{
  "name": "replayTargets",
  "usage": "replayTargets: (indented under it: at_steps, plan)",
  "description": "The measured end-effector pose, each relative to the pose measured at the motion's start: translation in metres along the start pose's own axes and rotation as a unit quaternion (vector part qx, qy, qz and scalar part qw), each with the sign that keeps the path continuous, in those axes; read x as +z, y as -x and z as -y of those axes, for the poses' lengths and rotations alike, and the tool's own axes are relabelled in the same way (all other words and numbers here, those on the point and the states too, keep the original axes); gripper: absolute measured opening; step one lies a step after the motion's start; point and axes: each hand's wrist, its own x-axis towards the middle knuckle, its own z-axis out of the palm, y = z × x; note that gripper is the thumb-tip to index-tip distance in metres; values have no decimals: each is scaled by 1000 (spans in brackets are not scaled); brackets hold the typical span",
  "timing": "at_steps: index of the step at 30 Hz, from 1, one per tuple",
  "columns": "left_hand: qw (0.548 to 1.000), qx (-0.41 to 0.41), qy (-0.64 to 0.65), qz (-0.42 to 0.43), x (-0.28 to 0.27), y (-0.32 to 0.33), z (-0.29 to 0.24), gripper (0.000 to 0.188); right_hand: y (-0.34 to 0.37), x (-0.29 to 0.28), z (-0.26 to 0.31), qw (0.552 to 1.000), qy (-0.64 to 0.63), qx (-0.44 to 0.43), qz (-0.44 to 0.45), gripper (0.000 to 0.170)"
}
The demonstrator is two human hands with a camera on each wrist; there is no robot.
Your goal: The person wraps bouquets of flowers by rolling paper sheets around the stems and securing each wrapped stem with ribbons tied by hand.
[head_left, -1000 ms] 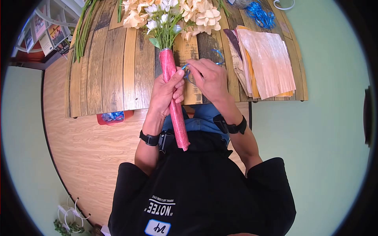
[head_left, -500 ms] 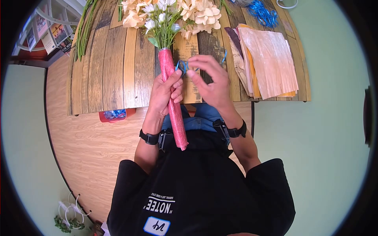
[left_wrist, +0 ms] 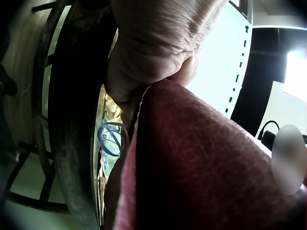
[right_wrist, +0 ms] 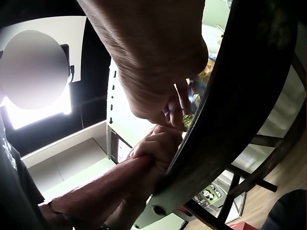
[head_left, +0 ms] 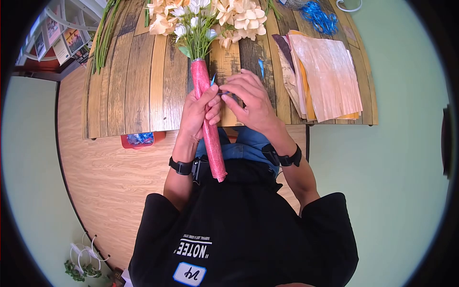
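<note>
A bouquet of white flowers (head_left: 194,23) and cream flowers (head_left: 248,21) lies with its stems in a long roll of pink wrapping paper (head_left: 215,153). My left hand (head_left: 196,115) grips the roll around its upper half, the thumb lying over the front. Thin blue ribbon (head_left: 213,79) sticks up beside that thumb, and its loop (left_wrist: 100,136) shows in the left wrist view. Just right of the roll, my right hand (head_left: 252,104) pinches the ribbon between thumb and fingers, close to the left thumb. The pink paper (left_wrist: 206,139) fills much of the left wrist view.
On the right of the wooden table (head_left: 129,95) lies a stack of wrapping sheets (head_left: 327,76). Shredded blue ribbon (head_left: 319,18) is heaped behind it. Green stems (head_left: 101,50) lie at the far left. A red bin (head_left: 142,139) stands below the front edge.
My right hand opened out from the ribbon half a second ago, then came back in at the left thumb, slightly lower. The ribbon loop by the thumb has drawn smaller. The left hand keeps its grip.
</note>
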Motion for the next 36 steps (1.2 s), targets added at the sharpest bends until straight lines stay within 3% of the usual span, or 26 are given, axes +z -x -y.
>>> replayTargets:
  at_steps: [2,4,5,7,11,13,17,19,26,28,35,36]
  plan:
    - [1000,1,-5,-4,1,0,0,21,3,-1,3,1000,-25,10,4,21]
    - [1000,2,-15,-14,1,0,-1,21,5,-3,11,965,-195,168,59,21]
    - [1000,2,-15,-14,0,0,0,21,6,-4,11,965,-195,168,58,21]
    - [1000,0,-9,12,-2,-1,0,21,7,-4,8,864,-362,330,114,30]
    - [1000,-1,-13,11,0,-1,-1,22,3,-12,6,826,-382,376,173,36]
    - [999,-5,-37,7,3,1,-3,20,3,-13,7,768,-434,448,148,44]
    - [999,-8,-45,2,5,3,-4,18,5,-15,5,738,-446,476,175,51]
    - [998,-15,-56,-1,6,3,-5,17,6,-15,6,684,-503,492,191,52]
    - [997,-21,-62,34,-3,1,-2,18,8,-15,23,595,-570,539,174,46]
    - [996,-23,-74,35,-2,2,-4,19,11,-15,23,551,-625,537,130,42]
    - [996,-33,-64,46,-4,3,-4,18,17,-14,24,562,-621,541,77,31]
    - [996,-32,-65,50,-4,3,-4,16,16,-14,26,614,-577,536,54,28]
